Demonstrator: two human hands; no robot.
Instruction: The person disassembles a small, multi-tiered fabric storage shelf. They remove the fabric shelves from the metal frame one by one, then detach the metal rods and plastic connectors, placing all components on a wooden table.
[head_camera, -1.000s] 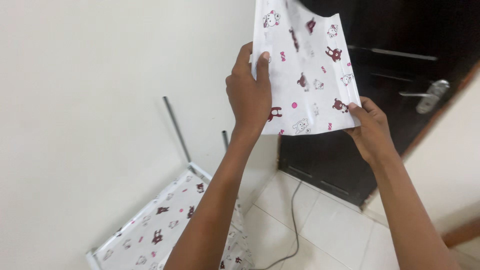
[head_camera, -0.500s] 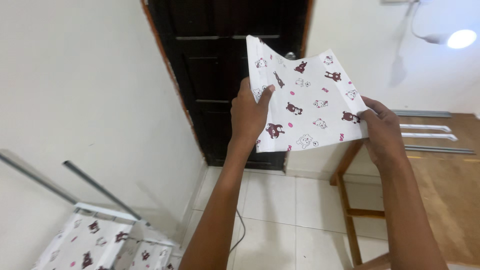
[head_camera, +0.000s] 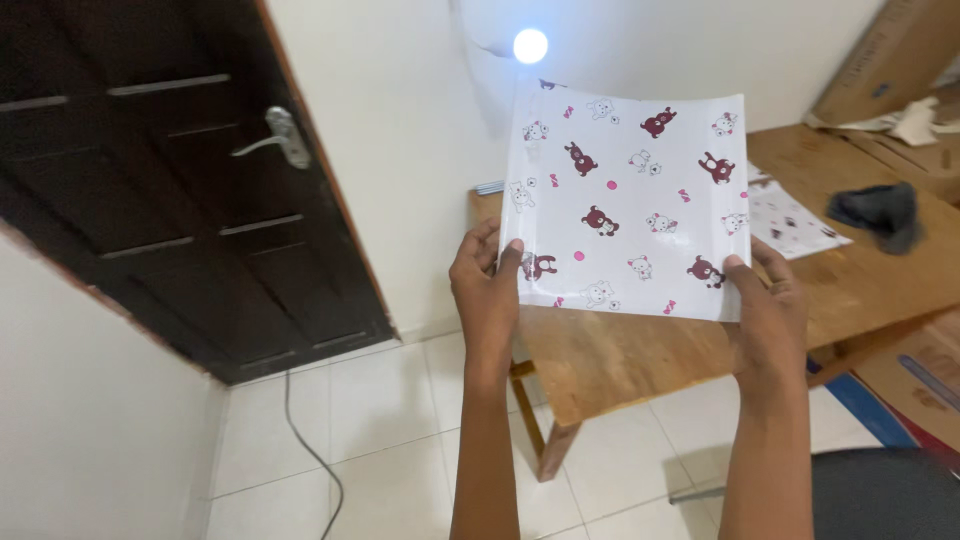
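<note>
Both hands pinch a glossy white plastic sheet printed with small brown bears (head_camera: 628, 205), held upright above the near edge of the wooden table (head_camera: 640, 350): left hand (head_camera: 487, 290) closed on its lower left corner, right hand (head_camera: 768, 305) on its lower right.

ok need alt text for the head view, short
Two hands, left hand and right hand, hold up a white sheet printed with brown bears by its lower corners. Behind it stand a wooden table, a dark door and a white tiled floor.
</note>
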